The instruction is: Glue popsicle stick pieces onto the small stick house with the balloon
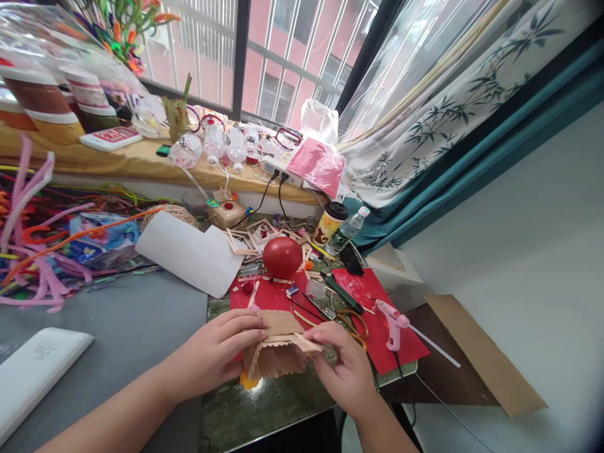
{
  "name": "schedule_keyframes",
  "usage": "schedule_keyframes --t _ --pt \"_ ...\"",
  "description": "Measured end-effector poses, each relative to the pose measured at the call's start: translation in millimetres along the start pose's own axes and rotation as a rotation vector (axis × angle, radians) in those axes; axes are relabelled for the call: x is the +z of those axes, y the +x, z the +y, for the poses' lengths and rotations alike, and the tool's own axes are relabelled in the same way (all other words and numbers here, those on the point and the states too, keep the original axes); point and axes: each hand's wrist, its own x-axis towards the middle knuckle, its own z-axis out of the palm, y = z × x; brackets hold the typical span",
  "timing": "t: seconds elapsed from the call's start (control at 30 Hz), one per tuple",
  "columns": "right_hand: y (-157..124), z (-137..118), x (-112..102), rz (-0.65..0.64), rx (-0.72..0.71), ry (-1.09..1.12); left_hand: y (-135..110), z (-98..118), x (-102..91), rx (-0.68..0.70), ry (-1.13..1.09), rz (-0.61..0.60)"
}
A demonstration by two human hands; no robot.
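A small house made of wooden craft sticks point(279, 351) stands on the green mat near the table's front edge. My left hand point(218, 352) grips its left side, fingers curled over the roof. My right hand point(343, 363) pinches the right edge of the roof, holding a loose stick against it. Just behind the house lie a red sheet point(377, 327), a red ball point(282, 257) and a pink glue gun point(394, 322).
Scissors point(352, 321), small tools and loose sticks litter the red sheet. White paper point(189, 251) and pipe cleaners point(38, 251) lie to the left, a white flat box point(33, 371) at front left. A cup point(329, 223) and bottle point(348, 230) stand behind. Cardboard point(486, 352) lies on the floor to the right.
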Motion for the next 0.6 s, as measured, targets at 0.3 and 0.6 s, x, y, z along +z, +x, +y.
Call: schedule_keyframes --t 0.3,0.6 --pt "30.0 21.0 25.6 0.125 0.653 0.444 -7.2 -8.3 12.7 -0.641 -0.443 -0.133" --pt "42.6 48.1 48.7 0.279 0.592 0.547 0.5 -14.6 8.3 -0.740 -0.388 -0.141"
